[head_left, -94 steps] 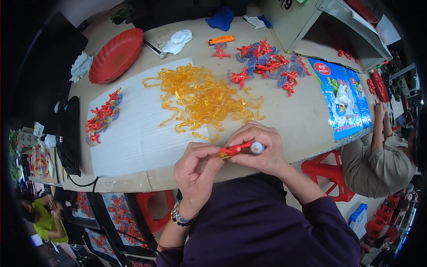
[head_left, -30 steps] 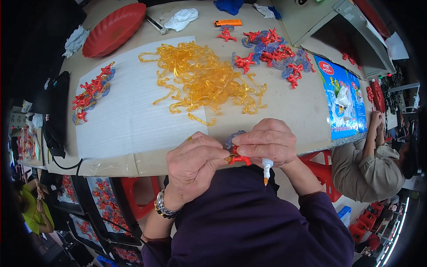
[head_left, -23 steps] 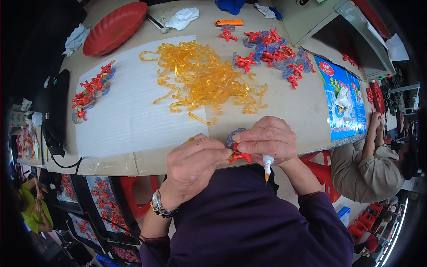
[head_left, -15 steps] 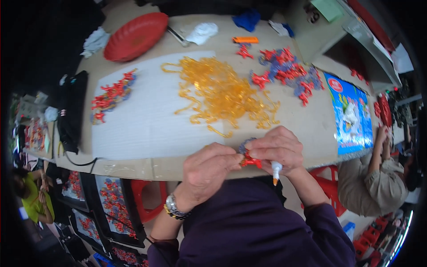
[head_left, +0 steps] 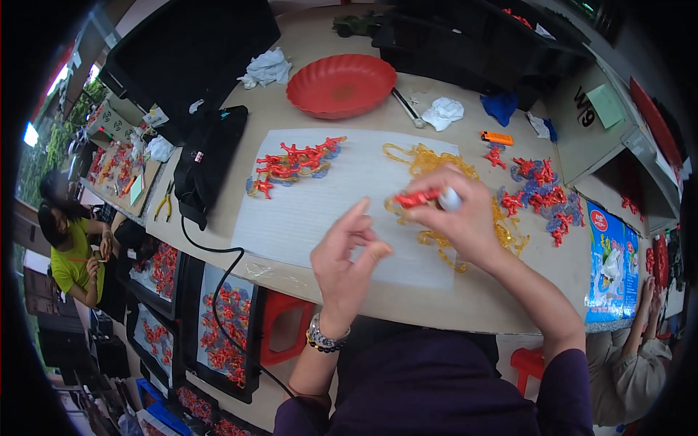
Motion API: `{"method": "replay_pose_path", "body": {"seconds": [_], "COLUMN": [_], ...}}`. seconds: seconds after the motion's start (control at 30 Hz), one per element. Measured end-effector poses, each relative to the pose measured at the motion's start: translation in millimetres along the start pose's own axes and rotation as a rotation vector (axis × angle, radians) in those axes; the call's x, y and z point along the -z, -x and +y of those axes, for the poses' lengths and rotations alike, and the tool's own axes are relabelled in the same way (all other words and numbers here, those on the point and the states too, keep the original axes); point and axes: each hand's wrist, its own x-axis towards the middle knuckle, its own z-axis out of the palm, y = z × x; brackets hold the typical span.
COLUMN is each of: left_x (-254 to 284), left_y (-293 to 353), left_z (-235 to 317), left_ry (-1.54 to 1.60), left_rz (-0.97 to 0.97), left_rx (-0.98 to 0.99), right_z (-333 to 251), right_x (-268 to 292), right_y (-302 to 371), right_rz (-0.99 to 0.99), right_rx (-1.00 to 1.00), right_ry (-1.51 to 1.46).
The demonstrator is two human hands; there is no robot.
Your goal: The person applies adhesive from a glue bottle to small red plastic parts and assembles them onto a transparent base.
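Left hand [head_left: 352, 254] apart from right hand [head_left: 465, 214], thumb and fingers parted over white sheet [head_left: 313, 218]; right hand clamped on red figurine [head_left: 418, 198], white tube [head_left: 450, 200], above yellow strands [head_left: 512, 234]

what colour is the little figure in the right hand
Mostly red: the figure shows best in the head view.

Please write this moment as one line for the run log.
left hand: open, holding nothing | right hand: gripping red piece, white tube | nearby: yellow strands; red-and-blue cluster on white sheet
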Motion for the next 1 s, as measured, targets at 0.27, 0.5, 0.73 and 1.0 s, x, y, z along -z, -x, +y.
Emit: {"method": "replay_pose_path", "body": {"seconds": [0.27,0.5,0.73,1.0], "left_x": [71.6,97.8,99.0,97.0], "left_y": [-57.2,-99.5,-111.6,-107.2], "left_z": [-42.2,-58.6,-57.2,-60.6], "left_ry": [-0.676,-0.864,-1.071,-1.201], "left_rz": [0.202,0.252,0.069,0.116], "left_rx": [0.068,0.028,-0.068,-0.290], "right_z": [56.4,61.4,66.6,54.5], "right_x": [-89.2,-110.0,-102.7,-82.2], "right_y": [-67.2,-80.9,-78.3,-72.3], "right_rz": [-0.102,-0.179,-0.146,0.105], "right_rx": [-0.492,-0.431,-0.403,-0.080], "right_ry": [-0.141,0.005,0.079,0.203]}}
